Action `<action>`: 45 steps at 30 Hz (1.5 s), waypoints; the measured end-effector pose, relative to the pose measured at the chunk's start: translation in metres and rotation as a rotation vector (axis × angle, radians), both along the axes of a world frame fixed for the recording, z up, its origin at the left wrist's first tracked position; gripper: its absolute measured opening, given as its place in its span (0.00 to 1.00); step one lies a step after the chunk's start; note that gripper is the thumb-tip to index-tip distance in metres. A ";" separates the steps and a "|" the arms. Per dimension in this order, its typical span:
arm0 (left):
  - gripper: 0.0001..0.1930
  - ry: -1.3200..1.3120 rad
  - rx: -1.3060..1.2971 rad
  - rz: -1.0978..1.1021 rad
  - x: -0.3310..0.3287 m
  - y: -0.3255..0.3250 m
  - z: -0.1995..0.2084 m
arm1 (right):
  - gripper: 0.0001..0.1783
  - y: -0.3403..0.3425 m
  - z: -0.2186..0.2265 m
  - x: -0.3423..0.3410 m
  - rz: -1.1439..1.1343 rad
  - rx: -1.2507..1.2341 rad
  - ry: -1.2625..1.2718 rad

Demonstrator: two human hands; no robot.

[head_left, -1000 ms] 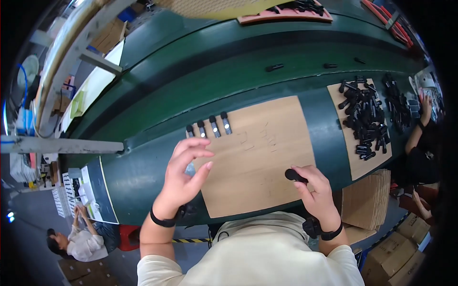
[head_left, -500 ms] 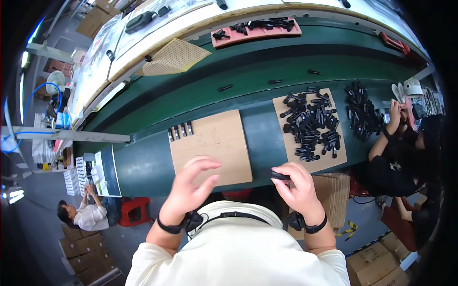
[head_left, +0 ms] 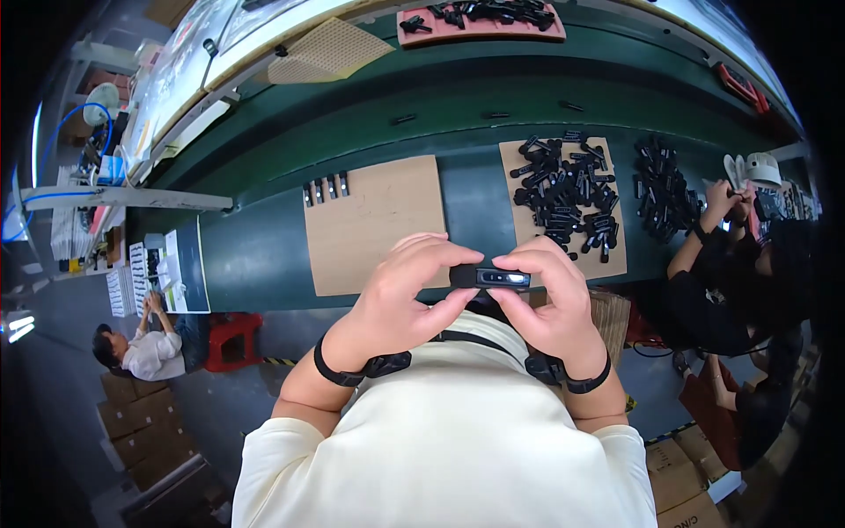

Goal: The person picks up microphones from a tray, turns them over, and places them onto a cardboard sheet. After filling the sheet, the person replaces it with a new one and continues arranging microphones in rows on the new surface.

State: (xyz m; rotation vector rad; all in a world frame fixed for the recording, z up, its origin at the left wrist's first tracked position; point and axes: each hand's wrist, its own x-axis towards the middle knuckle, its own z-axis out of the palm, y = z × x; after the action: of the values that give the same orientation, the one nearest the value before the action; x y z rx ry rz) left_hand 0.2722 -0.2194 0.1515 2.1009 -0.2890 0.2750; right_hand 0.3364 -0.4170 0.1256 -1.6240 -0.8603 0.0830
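Observation:
In front of my body I hold a small black oblong device [head_left: 504,278], shaped like a clip-on microphone, with a matte blunt left end and a glossy face turned up. My left hand [head_left: 409,286] pinches the matte end between thumb and fingers. The thumb and forefinger of my right hand [head_left: 550,295] grip the glossy end. Beyond my left hand lies a cardboard sheet [head_left: 374,229], with a short row of similar devices [head_left: 326,188] standing along its far left corner. Many more lie in a loose heap [head_left: 563,189] on a second cardboard sheet [head_left: 612,264] to the right.
Another heap of black devices [head_left: 664,189] lies farther right on the green table [head_left: 255,255], beside a co-worker [head_left: 731,282]. Single devices rest along the back ledge. A pink tray [head_left: 480,33] of black parts stands at the far side. A second person [head_left: 150,348] sits at far left.
My hands have come together. The device has moved left in my right hand, and my left hand, open before, has closed on its other end.

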 end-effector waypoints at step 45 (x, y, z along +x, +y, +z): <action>0.17 0.262 -0.842 0.064 -0.076 0.290 -0.056 | 0.10 0.308 0.006 -0.079 -0.135 -0.066 0.017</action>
State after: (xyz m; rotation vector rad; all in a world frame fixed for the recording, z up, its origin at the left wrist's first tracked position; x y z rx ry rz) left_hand 0.1966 0.0709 0.0952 1.2898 0.0569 0.1200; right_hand 0.2576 -0.1090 0.1317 -1.7373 -0.7396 0.0302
